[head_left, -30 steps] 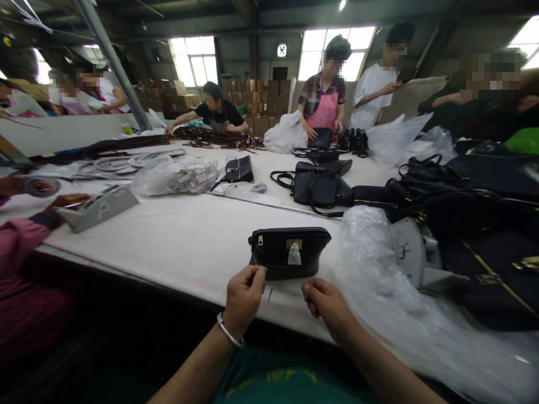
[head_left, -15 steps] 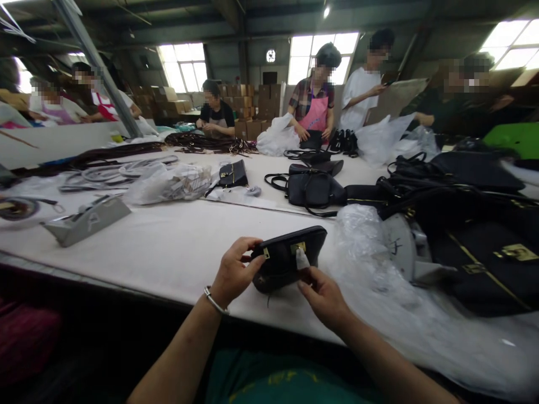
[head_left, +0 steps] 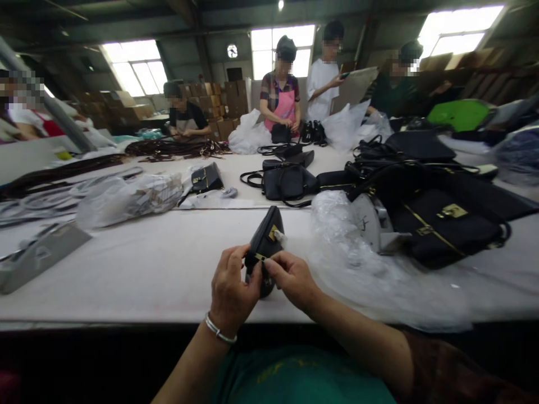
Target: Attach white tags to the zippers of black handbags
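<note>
A small black handbag (head_left: 261,241) stands tilted above the near edge of the white table, its narrow end turned towards me. My left hand (head_left: 236,283) grips that end, thumb in front and fingers along the side. On the end sits a gold zip pull (head_left: 260,257). My right hand (head_left: 292,278) pinches at this gold piece with thumb and forefinger. Farther along the bag's front is a gold clasp (head_left: 273,233) with a scrap of white wrapping on it. The bag's far side and base are partly hidden.
Clear plastic wrap (head_left: 357,269) and a grey tape dispenser (head_left: 374,221) lie to the right, beside a large black bag (head_left: 438,224). Another grey dispenser (head_left: 46,252) stands at the left. More black bags (head_left: 286,179) lie ahead. Several people work across the table (head_left: 168,264).
The handbag has turned from broadside to nearly end-on. My right hand has moved left from its lower right side to the gold piece at the end. The view has swung right.
</note>
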The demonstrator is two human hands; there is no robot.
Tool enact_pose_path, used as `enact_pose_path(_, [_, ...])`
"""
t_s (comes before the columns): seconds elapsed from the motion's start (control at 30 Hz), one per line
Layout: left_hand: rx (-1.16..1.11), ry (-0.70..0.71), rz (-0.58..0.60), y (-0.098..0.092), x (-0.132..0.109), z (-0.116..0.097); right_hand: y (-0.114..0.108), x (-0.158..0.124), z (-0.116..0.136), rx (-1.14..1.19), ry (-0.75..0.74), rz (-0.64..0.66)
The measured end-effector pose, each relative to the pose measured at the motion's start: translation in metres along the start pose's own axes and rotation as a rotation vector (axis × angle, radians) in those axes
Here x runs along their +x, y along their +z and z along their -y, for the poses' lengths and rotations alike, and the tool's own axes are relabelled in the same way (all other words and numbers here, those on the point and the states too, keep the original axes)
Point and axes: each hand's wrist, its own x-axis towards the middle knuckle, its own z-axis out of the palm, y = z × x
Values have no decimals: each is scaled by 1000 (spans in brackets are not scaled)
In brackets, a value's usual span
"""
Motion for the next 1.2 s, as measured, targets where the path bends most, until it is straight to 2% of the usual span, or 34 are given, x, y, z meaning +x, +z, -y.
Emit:
enact_pose_path(0.1, [35,151,40,0,7,2,1,13,15,-145,-138,-47])
enact_pose_path(0.17, [33,189,71,-1,12,6,-3,20,22,-271,-262,-49])
enact_pose_path(0.27, [0,168,153,-5,21,14,-10,26,31,-535,-450,-39])
enact_pose_path(0.37, [-46,124,236,-8,31,19,-11,26,35,-747,-573,-26])
enact_pose_path(0.47, [-70,80,222,-8,35,18,-15,23,33,-786,-671,-23])
enact_pose_path(0.53, [-58,19,168,-6,33,16,-27,19,28,-747,-678,-51])
enact_pose_path(0.6, [-65,-64,117,-3,28,15,-53,18,18,-702,-610,-121])
enact_pose_path(0.67, [-107,-139,88,0,23,16,-92,21,3,-690,-473,-234])
enact_pose_path(0.77, [-173,-218,75,5,17,15,-158,35,-28,-811,-113,-394])
enact_pose_path(0.87, [-187,-232,58,9,15,13,-206,48,-61,-835,72,-412])
enact_pose_path(0.93, [-186,-215,49,10,15,11,-220,53,-80,-803,191,-410])
enact_pose_path(1.0, [-189,-210,44,11,14,11,-223,54,-94,-744,247,-423])
enact_pose_path(1.1, [-204,-220,33,12,13,11,-222,54,-104,-656,240,-432])
enact_pose_path(1.2, [-224,-225,30,11,12,12,-227,51,-102,-582,213,-421])
